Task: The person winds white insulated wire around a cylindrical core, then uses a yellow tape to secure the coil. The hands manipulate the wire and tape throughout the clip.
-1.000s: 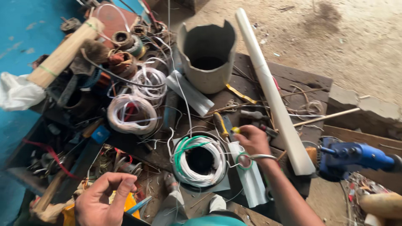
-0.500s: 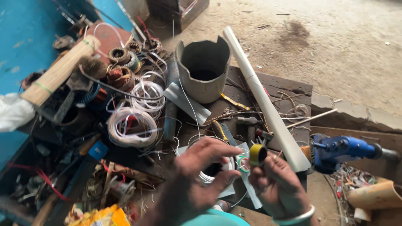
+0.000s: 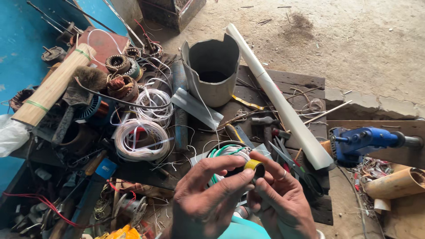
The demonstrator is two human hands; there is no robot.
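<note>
My right hand (image 3: 281, 201) holds a small roll of yellow tape (image 3: 256, 167) between thumb and fingers, low in the middle of the view. My left hand (image 3: 208, 199) meets it from the left, its fingertips touching the roll. Just behind both hands lies a coil of white and green wire (image 3: 226, 152), partly hidden by my fingers. A pair of scissors (image 3: 294, 168) lies on the dark wooden board (image 3: 283, 84) to the right of my right hand.
A grey cut-open bucket (image 3: 212, 71) stands behind. A long white pipe (image 3: 279, 97) runs diagonally on the right. Coils of white wire (image 3: 141, 137), copper windings (image 3: 119, 86), a bamboo roll (image 3: 53, 86) and a blue drill (image 3: 367, 139) crowd the area.
My right hand lifted the yellow tape roll from the board towards me. My left hand came up from the lower left and joined it at the roll.
</note>
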